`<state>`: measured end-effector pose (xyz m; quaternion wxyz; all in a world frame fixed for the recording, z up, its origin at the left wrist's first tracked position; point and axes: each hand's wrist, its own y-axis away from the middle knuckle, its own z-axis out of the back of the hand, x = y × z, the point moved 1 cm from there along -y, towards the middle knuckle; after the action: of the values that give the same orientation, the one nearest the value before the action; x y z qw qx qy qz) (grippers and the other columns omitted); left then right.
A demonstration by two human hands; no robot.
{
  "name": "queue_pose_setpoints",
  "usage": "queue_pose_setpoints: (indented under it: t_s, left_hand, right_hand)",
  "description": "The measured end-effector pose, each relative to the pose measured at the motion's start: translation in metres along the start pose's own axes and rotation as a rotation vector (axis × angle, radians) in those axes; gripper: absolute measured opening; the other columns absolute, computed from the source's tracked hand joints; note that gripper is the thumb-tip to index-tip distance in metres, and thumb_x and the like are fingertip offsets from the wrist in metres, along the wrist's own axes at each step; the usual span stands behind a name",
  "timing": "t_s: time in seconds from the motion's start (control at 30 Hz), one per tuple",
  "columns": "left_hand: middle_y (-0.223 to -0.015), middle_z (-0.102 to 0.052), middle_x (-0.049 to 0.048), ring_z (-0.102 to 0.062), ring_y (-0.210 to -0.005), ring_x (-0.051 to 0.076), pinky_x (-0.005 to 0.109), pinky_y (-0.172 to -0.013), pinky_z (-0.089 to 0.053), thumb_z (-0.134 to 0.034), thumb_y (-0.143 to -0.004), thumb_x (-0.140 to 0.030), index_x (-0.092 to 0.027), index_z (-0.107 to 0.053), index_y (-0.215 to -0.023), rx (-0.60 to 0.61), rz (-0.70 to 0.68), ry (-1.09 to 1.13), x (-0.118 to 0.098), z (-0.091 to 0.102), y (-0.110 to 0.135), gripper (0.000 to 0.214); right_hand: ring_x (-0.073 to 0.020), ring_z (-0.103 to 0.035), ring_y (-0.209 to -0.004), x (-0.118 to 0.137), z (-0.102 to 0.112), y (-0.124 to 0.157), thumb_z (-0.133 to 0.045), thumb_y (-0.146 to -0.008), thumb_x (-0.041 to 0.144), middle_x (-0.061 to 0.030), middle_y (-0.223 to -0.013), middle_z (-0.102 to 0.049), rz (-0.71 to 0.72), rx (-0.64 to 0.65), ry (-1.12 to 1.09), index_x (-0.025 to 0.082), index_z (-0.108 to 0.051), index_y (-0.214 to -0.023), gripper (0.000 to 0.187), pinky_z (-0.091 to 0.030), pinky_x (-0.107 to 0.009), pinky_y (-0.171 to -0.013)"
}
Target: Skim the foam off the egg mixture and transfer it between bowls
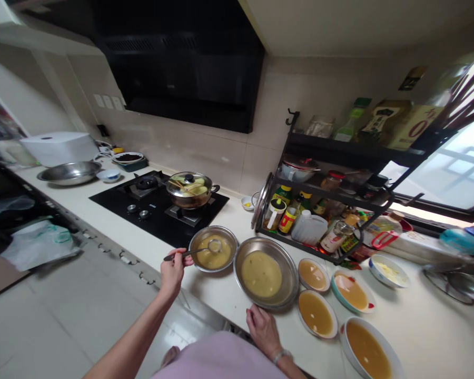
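One ladle point(214, 245), pinched by the left hand point(171, 269), could drip batter between bowl point(214, 248) and pan point(266, 272); right hand point(263, 326) fingers press the counter point(221, 295).

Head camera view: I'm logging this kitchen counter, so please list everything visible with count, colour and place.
ladle: one, metal, in the smaller bowl
metal bowls: two, holding yellow liquid, counter front of hob
small bowls: four, brown liquid, right of the metal bowls
lidded pot: one, steel, on the black hob
rack: one, black, bottles and jars, by the wall
white appliance: one, far left counter
left hand: holds the ladle handle
right hand: fingers at the larger bowl's near rim
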<state>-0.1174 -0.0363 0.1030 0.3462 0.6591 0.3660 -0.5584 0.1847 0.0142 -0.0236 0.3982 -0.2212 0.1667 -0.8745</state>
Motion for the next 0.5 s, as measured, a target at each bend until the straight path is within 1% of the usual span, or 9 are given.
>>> queue_pose_setpoints:
  t_s: [0.13, 0.27, 0.5]
  left_hand:
    - [-0.054, -0.065, 0.0003, -0.066, -0.049, 0.017, 0.031, -0.056, -0.055, -0.051, -0.076, -0.032, -0.015, -0.057, -0.086, -0.007, 0.01, -0.003, -0.011, -0.001, 0.006, 0.021]
    - [-0.055, -0.066, 0.0007, -0.065, -0.048, 0.017, 0.03, -0.053, -0.054, -0.053, -0.075, -0.032, -0.015, -0.057, -0.086, 0.01, 0.016, 0.043, -0.018, -0.005, 0.011, 0.021]
    - [-0.055, -0.065, -0.0003, -0.063, -0.047, 0.016, 0.029, -0.052, -0.054, -0.056, -0.076, -0.035, -0.015, -0.057, -0.088, 0.1, 0.034, 0.118, -0.028, -0.02, 0.029, 0.024]
  right_hand:
    - [-0.0111, -0.054, -0.055, 0.0, -0.001, 0.0, -0.033, -0.096, 0.025, 0.0004, -0.06, -0.057, 0.001, 0.002, 0.002, 0.021, -0.053, -0.072, 0.032, -0.027, -0.025, -0.057]
    - [-0.0114, -0.055, -0.055, -0.001, -0.002, 0.001, -0.032, -0.096, 0.025, 0.0001, -0.061, -0.057, -0.001, -0.004, 0.009, 0.021, -0.053, -0.072, 0.033, -0.027, -0.025, -0.058]
    - [-0.0111, -0.054, -0.055, 0.0, -0.002, 0.001, -0.031, -0.097, 0.026, 0.0002, -0.06, -0.057, -0.005, 0.004, 0.011, 0.02, -0.054, -0.072, 0.035, -0.027, -0.025, -0.057]
